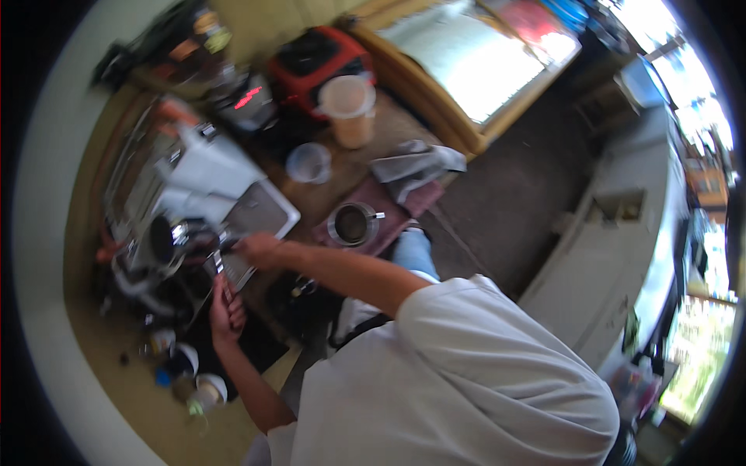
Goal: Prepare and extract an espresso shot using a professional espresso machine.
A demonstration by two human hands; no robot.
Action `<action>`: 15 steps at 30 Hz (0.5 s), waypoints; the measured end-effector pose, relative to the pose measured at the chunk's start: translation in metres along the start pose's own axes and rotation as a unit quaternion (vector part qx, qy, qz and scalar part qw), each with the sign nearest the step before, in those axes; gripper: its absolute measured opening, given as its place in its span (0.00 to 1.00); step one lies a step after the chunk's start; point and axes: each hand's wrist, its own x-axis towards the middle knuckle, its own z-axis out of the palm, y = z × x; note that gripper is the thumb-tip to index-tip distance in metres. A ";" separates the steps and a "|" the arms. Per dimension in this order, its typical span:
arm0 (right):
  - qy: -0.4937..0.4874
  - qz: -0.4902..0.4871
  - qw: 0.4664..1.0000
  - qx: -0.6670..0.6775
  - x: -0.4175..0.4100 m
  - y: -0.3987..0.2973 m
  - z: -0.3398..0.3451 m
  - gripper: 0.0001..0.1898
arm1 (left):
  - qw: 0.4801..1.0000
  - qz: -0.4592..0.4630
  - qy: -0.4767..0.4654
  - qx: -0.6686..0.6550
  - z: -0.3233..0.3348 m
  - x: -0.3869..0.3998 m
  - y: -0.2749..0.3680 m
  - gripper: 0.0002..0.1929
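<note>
My left hand is closed on the handle of a metal utensil, whose head is too blurred to name. My right hand grips the handle of a shiny metal pan, tilted on its side over a white tray or sink edge. The utensil's upper end is beside the pan; whether they touch I cannot tell. A round metal pot stands on a reddish cloth to the right of my hands. A grey cloth lies beyond it.
A clear plastic cup, a tall container of light-brown liquid and a red appliance stand on the brown counter. Small containers sit near the wall at lower left. A long white cabinet is across the dark floor.
</note>
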 end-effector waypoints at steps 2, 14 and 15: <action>0.032 -0.029 0.999 0.030 0.004 0.020 0.006 0.15 | 0.999 -0.006 -0.009 0.030 0.000 -0.003 0.006 0.21; 0.119 -0.098 0.988 0.007 -0.011 0.003 -0.006 0.20 | 0.999 0.003 -0.044 0.008 0.015 -0.011 0.006 0.24; 0.121 -0.027 0.991 0.051 -0.009 0.003 -0.004 0.22 | 0.999 0.013 -0.038 -0.012 0.025 -0.010 0.003 0.24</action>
